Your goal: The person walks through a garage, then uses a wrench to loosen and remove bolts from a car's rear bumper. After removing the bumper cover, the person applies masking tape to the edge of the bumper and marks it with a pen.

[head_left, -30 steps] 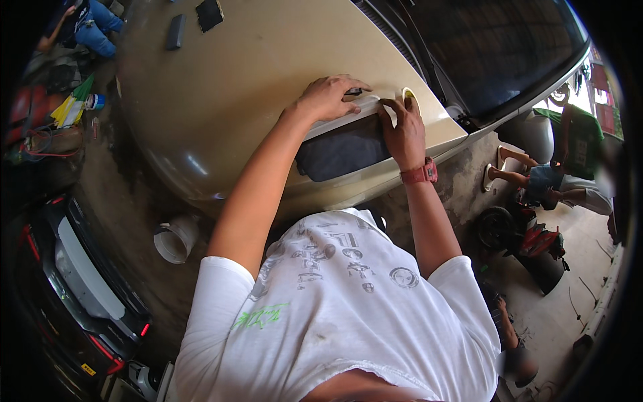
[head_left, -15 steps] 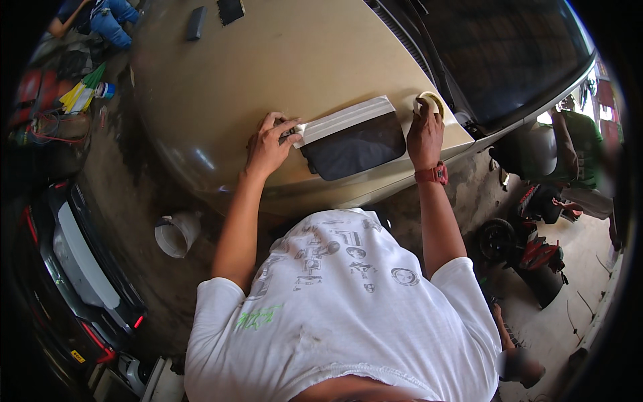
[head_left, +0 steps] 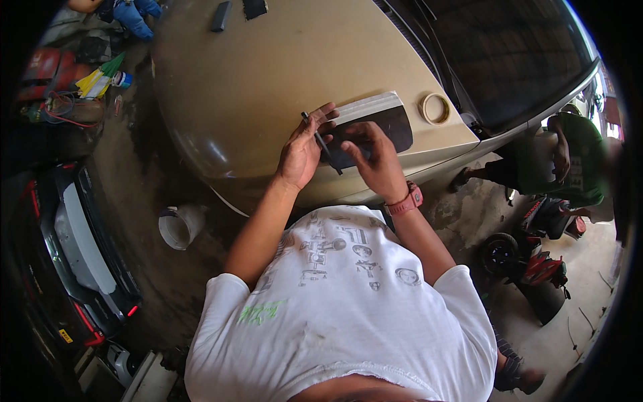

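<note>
On the gold car hood (head_left: 281, 60) lies a dark glossy panel (head_left: 394, 130) with strips of pale masking tape (head_left: 368, 104) along its far edge. My left hand (head_left: 301, 151) is at the panel's left end, palm turned up, with a slim black pen-like tool (head_left: 322, 142) held across its fingers. Whether that tool is a pen or a blade I cannot tell. My right hand (head_left: 378, 161) hovers over the panel's near part, fingers bent and apart, with nothing visible in them. To its right, a roll of masking tape (head_left: 435, 109) lies flat on the hood.
A grey block (head_left: 221, 17) and a black patch (head_left: 254, 8) are at the hood's far left. The windshield (head_left: 509, 53) rises at right. On the floor stand a whitish bucket (head_left: 179, 228) and a motorcycle (head_left: 529, 254). A person in green (head_left: 581, 161) is at right.
My right hand has let go of the tape roll, now on the hood, and moved left over the panel. My left hand has left the tape's end and turned up, showing the black tool.
</note>
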A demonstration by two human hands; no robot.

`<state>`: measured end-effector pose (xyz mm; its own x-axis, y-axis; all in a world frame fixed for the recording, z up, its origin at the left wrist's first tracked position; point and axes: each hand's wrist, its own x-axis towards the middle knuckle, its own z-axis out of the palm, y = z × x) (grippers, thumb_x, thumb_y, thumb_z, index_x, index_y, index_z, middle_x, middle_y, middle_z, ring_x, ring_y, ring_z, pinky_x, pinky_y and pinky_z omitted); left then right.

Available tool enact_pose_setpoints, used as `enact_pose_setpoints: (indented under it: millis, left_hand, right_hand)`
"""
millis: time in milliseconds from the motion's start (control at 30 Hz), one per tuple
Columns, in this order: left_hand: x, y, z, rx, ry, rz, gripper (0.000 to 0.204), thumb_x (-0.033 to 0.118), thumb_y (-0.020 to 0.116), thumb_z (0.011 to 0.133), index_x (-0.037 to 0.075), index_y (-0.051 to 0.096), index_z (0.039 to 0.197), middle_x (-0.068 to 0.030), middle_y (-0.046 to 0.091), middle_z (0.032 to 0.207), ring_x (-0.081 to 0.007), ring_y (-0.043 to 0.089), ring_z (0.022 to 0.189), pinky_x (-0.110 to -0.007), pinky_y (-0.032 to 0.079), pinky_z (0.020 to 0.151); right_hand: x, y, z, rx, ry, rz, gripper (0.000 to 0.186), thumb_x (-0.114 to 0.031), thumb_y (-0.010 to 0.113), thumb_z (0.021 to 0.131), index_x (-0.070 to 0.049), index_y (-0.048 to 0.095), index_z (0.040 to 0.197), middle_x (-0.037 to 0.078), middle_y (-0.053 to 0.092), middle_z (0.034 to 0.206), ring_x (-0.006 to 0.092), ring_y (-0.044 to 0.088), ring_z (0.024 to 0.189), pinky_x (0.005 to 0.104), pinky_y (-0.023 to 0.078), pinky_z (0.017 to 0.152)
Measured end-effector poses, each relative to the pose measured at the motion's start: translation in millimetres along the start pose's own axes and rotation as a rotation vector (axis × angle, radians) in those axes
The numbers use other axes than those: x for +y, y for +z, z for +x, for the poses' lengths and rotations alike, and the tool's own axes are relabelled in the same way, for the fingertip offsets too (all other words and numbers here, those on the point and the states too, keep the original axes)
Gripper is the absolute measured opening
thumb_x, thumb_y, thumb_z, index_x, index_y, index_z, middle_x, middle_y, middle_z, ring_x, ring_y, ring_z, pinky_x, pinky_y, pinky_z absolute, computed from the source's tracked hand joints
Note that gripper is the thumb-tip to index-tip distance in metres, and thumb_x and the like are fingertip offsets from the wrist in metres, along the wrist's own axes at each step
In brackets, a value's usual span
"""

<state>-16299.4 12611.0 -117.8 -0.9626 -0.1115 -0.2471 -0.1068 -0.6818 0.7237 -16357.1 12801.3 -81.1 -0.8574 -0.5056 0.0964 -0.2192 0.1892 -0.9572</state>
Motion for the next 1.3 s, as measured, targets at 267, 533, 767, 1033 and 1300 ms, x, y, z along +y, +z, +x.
enact_pose_setpoints:
  millis: [267, 533, 767, 1033, 1300]
  left_hand:
    - [7, 17, -29, -0.017, 0.06, 0.208, 0.04, 0.034, 0.051, 0.117, 0.004, 0.063, 0.14, -0.0108, 0.072, 0.13, -0.0204, 0.068, 0.121, -0.037, 0.05, 0.11]
    - [37, -43, 1, 0.711, 0.295, -0.13, 0.033, 0.037, 0.043, 0.119, 0.015, 0.054, 0.141, -0.0083, 0.071, 0.141, -0.0205, 0.064, 0.13, -0.038, 0.049, 0.108]
    - [10, -115, 11, 0.567, -0.003, 0.408, 0.023, 0.037, 0.04, 0.12, 0.018, 0.052, 0.117, -0.0119, 0.079, 0.106, -0.0171, 0.075, 0.083, -0.029, 0.058, 0.076]
    - [-61, -64, 26, 0.317, 0.497, 1.283, 0.046, 0.033, 0.075, 0.103, 0.005, 0.043, 0.119, -0.0151, 0.066, 0.116, -0.038, 0.066, 0.108, -0.049, 0.053, 0.093]
    - [-52, -67, 34, 0.299, 0.179, 1.091, 0.046, 0.015, 0.081, 0.095, 0.005, 0.042, 0.116, -0.0133, 0.06, 0.104, -0.0359, 0.069, 0.097, -0.048, 0.055, 0.09]
  right_hand:
    - [-4, 23, -30, -0.212, 0.291, 0.53, 0.03, -0.008, 0.07, 0.104, -0.003, 0.059, 0.132, 0.009, 0.068, 0.091, 0.017, 0.062, 0.073, 0.034, 0.052, 0.068]
    - [-24, -9, -56, -0.359, 0.363, 0.111, 0.039, -0.007, 0.069, 0.105, -0.005, 0.055, 0.142, 0.003, 0.066, 0.097, 0.0121, 0.062, 0.08, 0.0319, 0.051, 0.072]
    - [-22, -58, -40, 0.044, 0.133, 0.66, 0.07, -0.013, 0.088, 0.092, 0.001, 0.053, 0.15, 0.004, 0.066, 0.109, 0.0179, 0.066, 0.1, 0.0338, 0.053, 0.094]
    - [-4, -42, 13, 0.216, 0.267, 0.736, 0.031, -0.024, 0.064, 0.112, 0.002, 0.067, 0.127, 0.005, 0.07, 0.089, 0.015, 0.064, 0.082, 0.0312, 0.054, 0.078]
    - [56, 3, 42, 0.017, 0.098, 0.064, 0.012, -0.005, 0.073, 0.103, 0.003, 0.074, 0.112, 0.007, 0.079, 0.11, 0.0116, 0.072, 0.101, 0.0276, 0.055, 0.093]
